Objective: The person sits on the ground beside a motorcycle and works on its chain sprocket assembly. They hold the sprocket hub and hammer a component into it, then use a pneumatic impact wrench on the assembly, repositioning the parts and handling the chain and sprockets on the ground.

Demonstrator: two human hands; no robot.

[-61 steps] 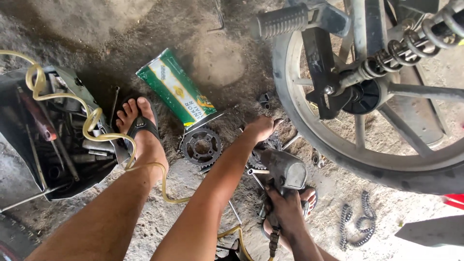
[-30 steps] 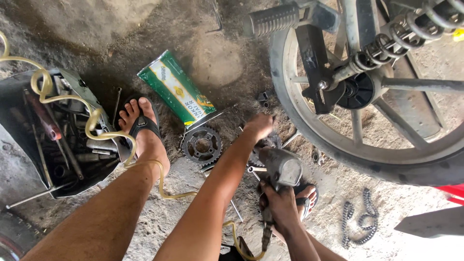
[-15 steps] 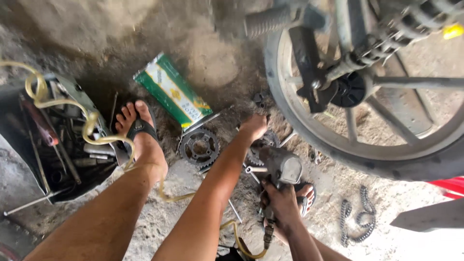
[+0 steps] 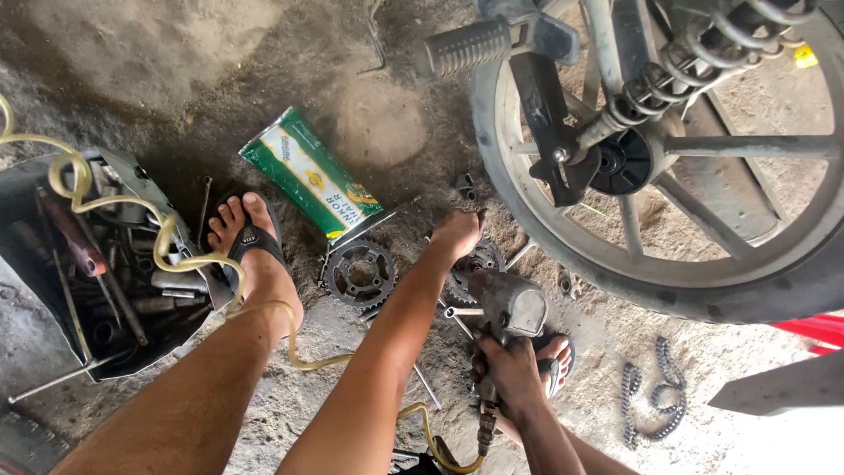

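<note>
right hand [image 4: 510, 374] clenched around upright air impact wrench [image 4: 508, 310], nose toward sprocket [image 4: 475, 264] under left hand [image 4: 457, 233]

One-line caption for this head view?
Left hand steadies a sprocket hub on the dirt floor while the right hand grips an air impact wrench.

I am looking down at a motorbike repair shop on a dirt floor.

A big motorbike wheel [image 4: 668, 176] is standing over the dusty, oily ground. An open box of tools [image 4: 88, 264] is sitting nearby, with a yellow air hose [image 4: 167, 255] lying across it. A toothed gear [image 4: 359, 274], a loose chain [image 4: 651, 396] and a green parts packet [image 4: 309, 172] are lying in the dirt.
</note>
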